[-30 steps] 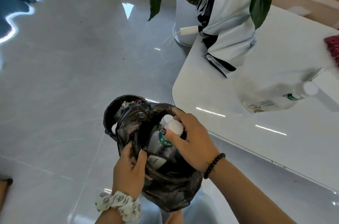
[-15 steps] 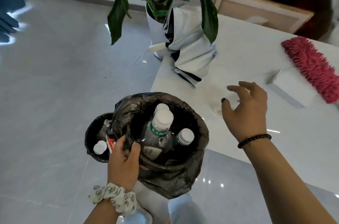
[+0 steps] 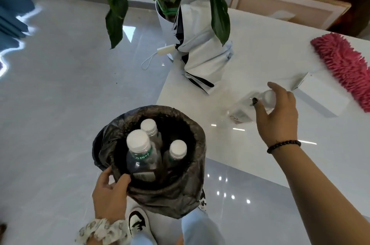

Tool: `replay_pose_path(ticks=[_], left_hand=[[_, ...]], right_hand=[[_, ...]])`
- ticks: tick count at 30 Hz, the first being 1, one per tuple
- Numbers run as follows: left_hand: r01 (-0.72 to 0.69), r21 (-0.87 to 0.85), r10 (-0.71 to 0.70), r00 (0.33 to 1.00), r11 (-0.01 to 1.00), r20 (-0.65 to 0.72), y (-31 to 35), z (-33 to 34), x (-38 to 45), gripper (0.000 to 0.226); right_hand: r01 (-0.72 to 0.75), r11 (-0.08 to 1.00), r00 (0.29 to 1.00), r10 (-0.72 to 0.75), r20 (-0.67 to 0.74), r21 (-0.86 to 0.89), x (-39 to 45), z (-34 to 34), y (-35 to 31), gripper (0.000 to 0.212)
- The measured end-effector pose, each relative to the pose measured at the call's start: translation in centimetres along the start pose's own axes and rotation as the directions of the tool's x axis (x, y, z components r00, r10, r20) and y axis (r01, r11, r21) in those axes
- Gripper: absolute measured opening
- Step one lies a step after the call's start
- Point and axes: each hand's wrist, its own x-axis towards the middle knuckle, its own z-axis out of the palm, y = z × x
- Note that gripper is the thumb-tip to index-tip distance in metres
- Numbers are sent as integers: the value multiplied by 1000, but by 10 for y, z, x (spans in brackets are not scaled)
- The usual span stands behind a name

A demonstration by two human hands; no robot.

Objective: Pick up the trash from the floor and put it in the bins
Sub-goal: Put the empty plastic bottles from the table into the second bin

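Note:
A bin lined with a black bag [image 3: 197, 144] is held up in front of me, beside the white table [image 3: 250, 164]. My left hand [image 3: 110, 192] grips the bin's near rim. Inside stand three clear bottles with white caps [image 3: 138, 142]. Another clear bottle [image 3: 243, 109] lies on its side on the table. My right hand [image 3: 279, 116] hovers over its cap end, thumb and fingers spread on either side of it. The bottle still rests on the table.
A folded white umbrella [image 3: 202, 54] lies on the table's near corner, by a potted plant [image 3: 170, 10] whose leaves hang over it. A pink mop head [image 3: 344, 68] and a white box [image 3: 318, 102] lie right of my hand. Glossy grey floor [image 3: 60, 104] spreads left.
My right hand let go of a bottle in the bin, swung right over the table and now reaches around the lying bottle. The bin came up closer to me.

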Motion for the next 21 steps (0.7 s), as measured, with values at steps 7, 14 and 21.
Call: replay_pose_path(ticks=[7, 14, 21], left_hand=[[-16, 11, 16, 1000, 1000, 9, -6, -9, 7, 34], [-67, 107, 69, 997, 992, -16, -17, -21, 19, 33], [37, 56, -30, 993, 998, -117, -45, -52, 25, 34]], right_hand=[[207, 884, 977, -164, -137, 419, -29, -22, -72, 47], [282, 829, 927, -365, 85, 483, -62, 12, -109, 48], [333, 832, 857, -463, 224, 445, -83, 52, -122, 51]])
